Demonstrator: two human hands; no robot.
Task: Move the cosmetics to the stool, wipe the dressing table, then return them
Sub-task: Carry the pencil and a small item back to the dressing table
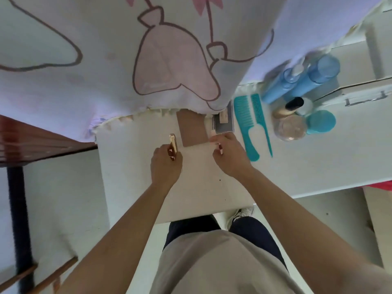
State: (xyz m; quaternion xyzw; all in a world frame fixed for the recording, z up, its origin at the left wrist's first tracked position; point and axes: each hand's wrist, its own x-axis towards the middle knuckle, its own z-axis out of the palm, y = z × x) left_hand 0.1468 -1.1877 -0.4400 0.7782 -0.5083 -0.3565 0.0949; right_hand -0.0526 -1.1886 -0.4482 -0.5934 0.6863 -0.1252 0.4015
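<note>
- Head view: the left hand [166, 164] hovers over the white dressing table [131, 166]. Its fingers are curled round a gold-and-brown tube [172, 145], and the tube's gold end sticks out past the knuckles towards the back of the table.
- The right hand [230, 155] is just beside it, to the right. Its fingertips are drawn together, pinching a small pale stick [214, 139]. The stick is blurred, so what kind of item it is cannot be told.
- Between and just behind the two hands a flat brown card [192, 129] lies on the table. A grey compact [223, 122] lies to its right, partly under the hanging patterned cloth [148, 49].
- Right of the right hand lie a teal wide-tooth comb [244, 122] and a teal tail comb [259, 119], side by side with their handles pointing towards the person.
- Further right stands a cluster of items: two blue bottles [297, 81] lean together at the back. In front of them are a black-capped bottle [293, 103], a clear jar [290, 129] and a teal jar [321, 122], packed close together.
- A dark wooden surface [31, 143] on a black post stands at the left, apart from the table.
</note>
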